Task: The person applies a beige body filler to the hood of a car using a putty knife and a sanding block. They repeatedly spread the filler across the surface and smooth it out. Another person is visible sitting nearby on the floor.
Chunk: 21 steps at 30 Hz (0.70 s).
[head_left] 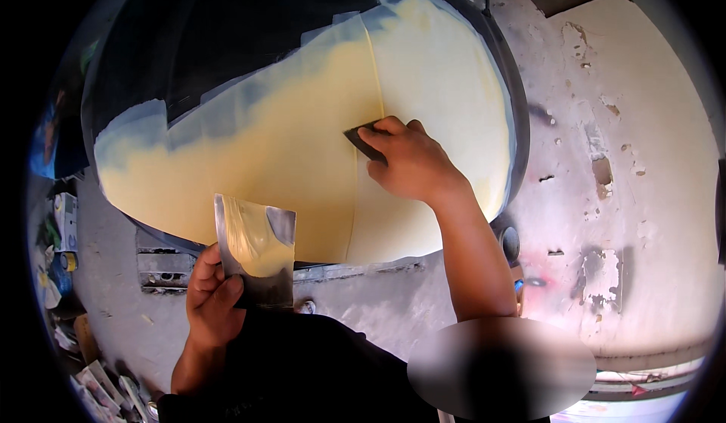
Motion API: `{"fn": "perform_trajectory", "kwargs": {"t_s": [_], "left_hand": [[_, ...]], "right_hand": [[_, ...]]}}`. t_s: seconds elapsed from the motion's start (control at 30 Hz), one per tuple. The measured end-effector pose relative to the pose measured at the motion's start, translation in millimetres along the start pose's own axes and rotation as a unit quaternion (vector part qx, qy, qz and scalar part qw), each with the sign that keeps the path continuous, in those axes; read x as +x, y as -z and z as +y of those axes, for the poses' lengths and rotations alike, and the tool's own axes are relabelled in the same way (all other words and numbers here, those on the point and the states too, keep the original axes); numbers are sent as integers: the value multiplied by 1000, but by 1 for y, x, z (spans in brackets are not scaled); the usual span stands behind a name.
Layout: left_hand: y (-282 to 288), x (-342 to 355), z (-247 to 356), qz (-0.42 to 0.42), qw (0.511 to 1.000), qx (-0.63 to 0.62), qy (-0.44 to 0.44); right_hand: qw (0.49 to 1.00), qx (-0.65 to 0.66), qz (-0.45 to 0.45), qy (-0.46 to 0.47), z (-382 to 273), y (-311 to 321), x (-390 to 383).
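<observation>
A dark car hood (227,22) curves before me, much of it coated in pale yellow body filler (287,151) with blue-grey edges. My right hand (412,158) is closed on a small dark spreader (364,145), which rests against the coated surface. A thin raised ridge of filler (371,52) runs from the far edge toward the spreader. Near the hood's front edge, my left hand (215,298) grips a flat metal mixing plate (272,291) by its lower left side. A smooth mound of creamy yellow filler (257,241) lies on the plate.
To the right stands a pale wall (650,120) with chipped paint. Boxes (66,219) and assorted clutter (98,389) line the left side. A metal floor grate (162,268) lies below the hood's front edge. A round dark object (509,243) sits by the hood's right corner.
</observation>
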<state>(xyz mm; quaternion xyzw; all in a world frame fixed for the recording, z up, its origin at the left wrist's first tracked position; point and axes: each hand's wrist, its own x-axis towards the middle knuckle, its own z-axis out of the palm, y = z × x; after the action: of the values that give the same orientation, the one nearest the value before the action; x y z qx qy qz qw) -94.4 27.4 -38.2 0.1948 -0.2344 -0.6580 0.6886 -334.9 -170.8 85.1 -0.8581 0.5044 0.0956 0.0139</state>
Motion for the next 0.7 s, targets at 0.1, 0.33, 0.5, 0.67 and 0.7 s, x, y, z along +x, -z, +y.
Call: {"fn": "perform_trajectory", "kwargs": {"t_s": [0.1, 0.33, 0.5, 0.67, 0.7], "left_hand": [[-1, -2, 1, -12, 1000, -1, 3], [-6, -2, 6, -21, 1000, -12, -7], [-5, -2, 6, -34, 999, -17, -11], [-10, -4, 6, -42, 999, -12, -9], [-9, -4, 7, -45, 999, -5, -11]], "right_hand": [[1000, 6, 28, 4, -5, -13, -18], [997, 8, 83, 1, -22, -45, -62], [995, 9, 94, -10, -38, -64, -94], [995, 18, 95, -37, -58, -85, -120], [994, 23, 94, -43, -62, -90, -125]]}}
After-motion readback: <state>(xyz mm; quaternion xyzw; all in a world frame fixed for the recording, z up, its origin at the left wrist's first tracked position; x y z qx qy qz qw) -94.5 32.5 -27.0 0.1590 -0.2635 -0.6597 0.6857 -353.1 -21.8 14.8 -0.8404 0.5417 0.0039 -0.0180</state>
